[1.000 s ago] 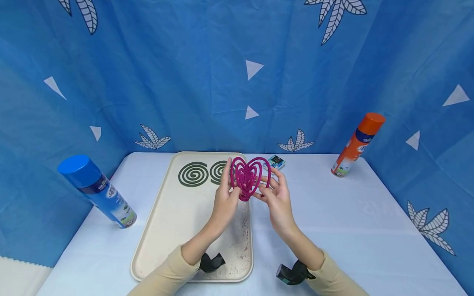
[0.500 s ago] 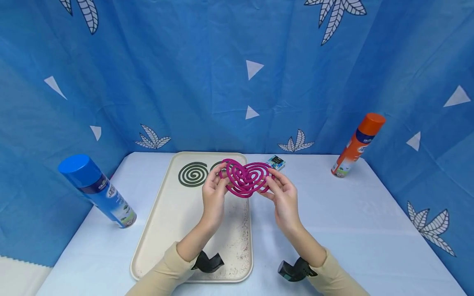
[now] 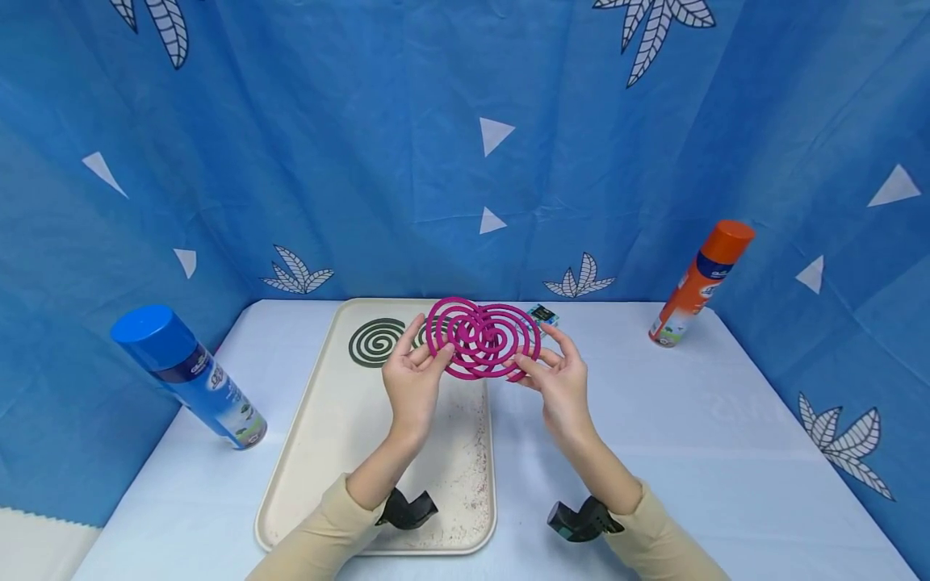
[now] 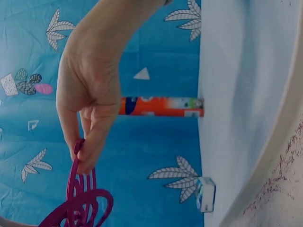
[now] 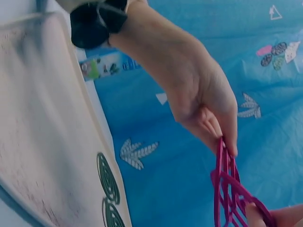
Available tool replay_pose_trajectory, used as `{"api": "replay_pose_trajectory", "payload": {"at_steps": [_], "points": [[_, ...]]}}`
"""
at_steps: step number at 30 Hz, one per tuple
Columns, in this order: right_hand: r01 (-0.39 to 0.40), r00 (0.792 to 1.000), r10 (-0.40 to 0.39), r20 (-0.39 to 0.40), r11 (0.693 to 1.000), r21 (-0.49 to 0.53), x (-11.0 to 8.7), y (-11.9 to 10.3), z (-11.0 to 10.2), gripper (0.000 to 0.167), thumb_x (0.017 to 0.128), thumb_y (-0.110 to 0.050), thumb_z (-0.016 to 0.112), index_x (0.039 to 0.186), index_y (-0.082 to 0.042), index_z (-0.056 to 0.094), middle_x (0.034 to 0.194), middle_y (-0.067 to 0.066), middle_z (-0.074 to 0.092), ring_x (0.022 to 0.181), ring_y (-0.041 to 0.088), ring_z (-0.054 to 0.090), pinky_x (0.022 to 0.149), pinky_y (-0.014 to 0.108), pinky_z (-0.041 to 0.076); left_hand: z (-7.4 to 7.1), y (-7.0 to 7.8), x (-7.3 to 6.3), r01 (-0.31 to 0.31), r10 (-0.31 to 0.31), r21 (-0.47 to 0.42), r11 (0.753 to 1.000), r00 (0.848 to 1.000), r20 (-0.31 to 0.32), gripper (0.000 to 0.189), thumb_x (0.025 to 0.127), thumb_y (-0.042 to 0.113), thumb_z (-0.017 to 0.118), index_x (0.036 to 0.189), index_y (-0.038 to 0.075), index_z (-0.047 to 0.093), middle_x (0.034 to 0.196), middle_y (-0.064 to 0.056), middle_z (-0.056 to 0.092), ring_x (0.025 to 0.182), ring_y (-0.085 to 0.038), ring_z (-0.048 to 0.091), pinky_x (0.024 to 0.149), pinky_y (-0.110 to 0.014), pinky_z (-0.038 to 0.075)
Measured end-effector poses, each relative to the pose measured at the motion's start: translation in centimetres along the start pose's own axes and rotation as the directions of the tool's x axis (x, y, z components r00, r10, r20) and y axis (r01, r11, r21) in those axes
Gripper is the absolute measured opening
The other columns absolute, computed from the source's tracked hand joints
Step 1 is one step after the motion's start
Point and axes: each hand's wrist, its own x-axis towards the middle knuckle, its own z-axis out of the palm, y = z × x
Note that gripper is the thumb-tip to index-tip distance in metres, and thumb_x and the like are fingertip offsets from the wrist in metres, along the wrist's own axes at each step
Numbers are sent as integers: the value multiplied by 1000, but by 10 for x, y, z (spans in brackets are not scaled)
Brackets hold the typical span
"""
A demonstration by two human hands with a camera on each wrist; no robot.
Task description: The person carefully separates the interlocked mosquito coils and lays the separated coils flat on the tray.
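Note:
Two magenta mosquito coils [image 3: 496, 337] are held up in the air, overlapping and threaded through each other in the middle. My left hand [image 3: 411, 391] pinches the outer ring of the left coil between thumb and fingers. On the opposite side, my right hand [image 3: 567, 391] pinches the right coil's outer edge. In the left wrist view the magenta coils [image 4: 75, 205] appear nearly edge-on below the fingertips. The right wrist view also shows the coils [image 5: 226, 179] from the side, with the other hand's fingers at the bottom. Whether the two coils are fully interlocked cannot be told.
A cream tray [image 3: 349, 444] lies below, with a green coil [image 3: 378, 343] and a second one partly hidden behind my left hand. A blue spray can [image 3: 196, 379] stands left, an orange spray can [image 3: 697, 286] at the back right. A small box [image 3: 545, 313] sits behind the coils.
The magenta coils have spread from a folded heart shape to a flatter, side-by-side overlap facing the head camera. My left hand has moved left and my right hand slightly right.

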Motion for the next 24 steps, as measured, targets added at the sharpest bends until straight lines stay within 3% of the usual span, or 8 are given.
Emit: {"api": "replay_pose_trajectory", "payload": {"at_steps": [5,13,17,21,24], "points": [[-18,1000,19,6,995,-100,10,-7,-8,53,88,-7,66,137,-9,46,93,1,73,75,8,72,72,25,59,-2,0,3,27,-30,52,998,998,55,59,83,-2,69,138,6,49,107,-28,68,96,-28,69,77,-24,57],[-41,996,56,74,982,-185,25,-19,-24,54,90,-10,65,139,-3,45,82,-14,71,74,3,71,69,22,58,-9,7,13,93,-109,109,990,983,150,56,84,-1,68,137,6,50,108,-25,68,96,-23,70,73,-23,58],[-68,988,100,121,968,-242,30,-23,-29,55,90,-12,64,141,-4,44,82,-16,70,70,3,69,66,20,57,-13,11,18,152,-174,122,981,964,199,55,85,0,68,136,9,51,110,-24,68,89,-14,72,74,-24,58],[-70,982,118,149,953,-294,34,-27,-33,54,91,-11,63,141,-5,43,81,-16,69,66,4,66,59,16,53,-16,14,24,214,-246,146,966,934,258,56,85,1,68,137,10,50,111,-24,67,80,-7,72,74,-24,58],[-86,980,132,150,956,-280,35,-28,-35,55,91,-11,62,142,-4,43,83,-16,69,69,4,67,62,16,54,-17,16,26,253,-286,149,956,915,283,57,85,1,67,138,11,49,112,-24,67,77,-6,72,74,-25,58]]}}
